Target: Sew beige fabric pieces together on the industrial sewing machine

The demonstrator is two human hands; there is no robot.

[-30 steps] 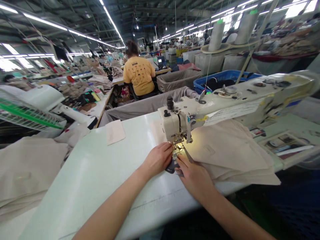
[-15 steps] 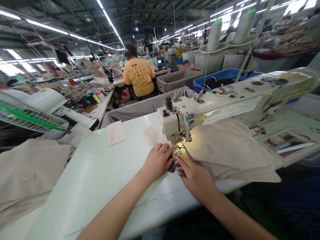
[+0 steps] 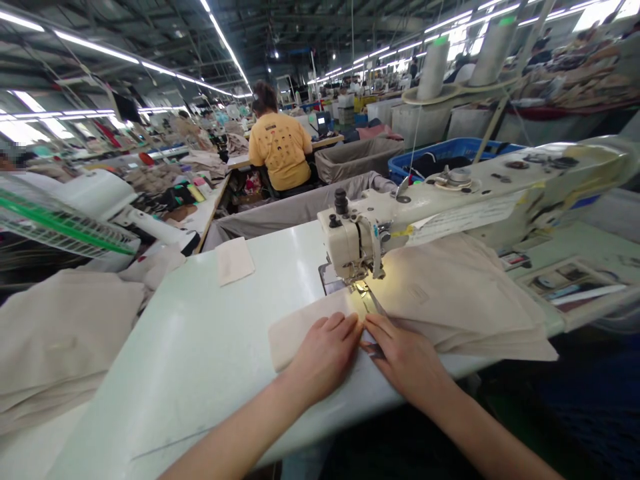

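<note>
A small beige fabric piece lies on the sewing machine table, its right end at the presser foot under the lit needle area. My left hand is closed on the piece's near edge, thumb and fingertips pinched together. Close beside it, the fingertips of my right hand pinch the same edge at its right corner. Beneath the right fingers shows a dark metallic thing, mostly hidden, whose kind I cannot make out. The sewing machine head stands just beyond both hands.
Stacked beige fabric panels lie right of the needle, with another pile at far left. A small beige piece rests on the table's far side. A white fan stands left. Ahead, a person in a yellow shirt sits facing away.
The beige piece, earlier blurred beyond the left hand, now lies flat nearer me with its end at the presser foot. Both hands have drawn slightly toward me; the dark thing between them is more hidden.
</note>
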